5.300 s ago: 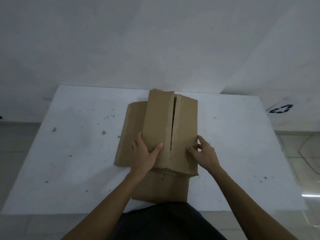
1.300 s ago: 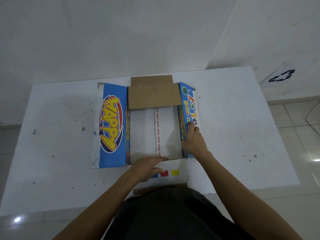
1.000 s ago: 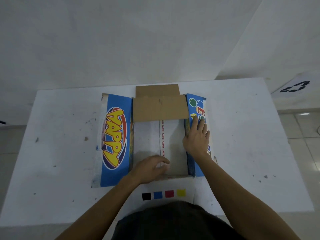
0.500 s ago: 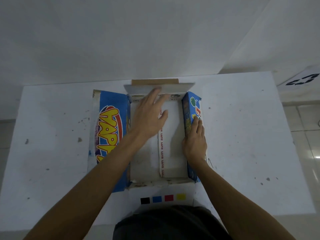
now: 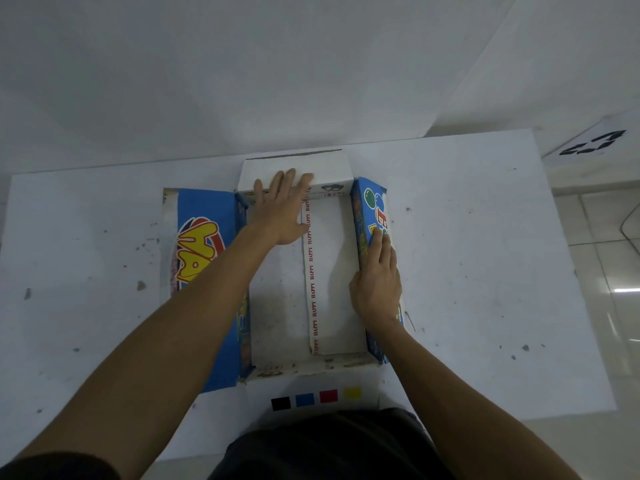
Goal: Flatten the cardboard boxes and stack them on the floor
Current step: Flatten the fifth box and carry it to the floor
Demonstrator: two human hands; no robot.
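A printed cardboard box (image 5: 332, 271) lies opened out on the white table (image 5: 485, 271), its white panel with a strip of red-lettered tape facing up. Its blue left flap (image 5: 201, 244) lies flat; the blue right flap (image 5: 372, 209) stands partly raised. My left hand (image 5: 282, 206) presses with straight fingers on the white far flap (image 5: 294, 168), pushing it away from me. Along the right flap's edge rests my right hand (image 5: 377, 282), fingers straight. The near flap (image 5: 311, 396) with colour squares lies flat by my body.
The table reaches to a white wall at the back. Tiled floor (image 5: 606, 254) shows to the right, beside a white surface with a black recycling mark (image 5: 592, 143). Small dark specks dot the tabletop.
My left hand moved from the near edge to the far flap and pushed it over outward, so its white side now faces up. My right hand stayed on the right flap.
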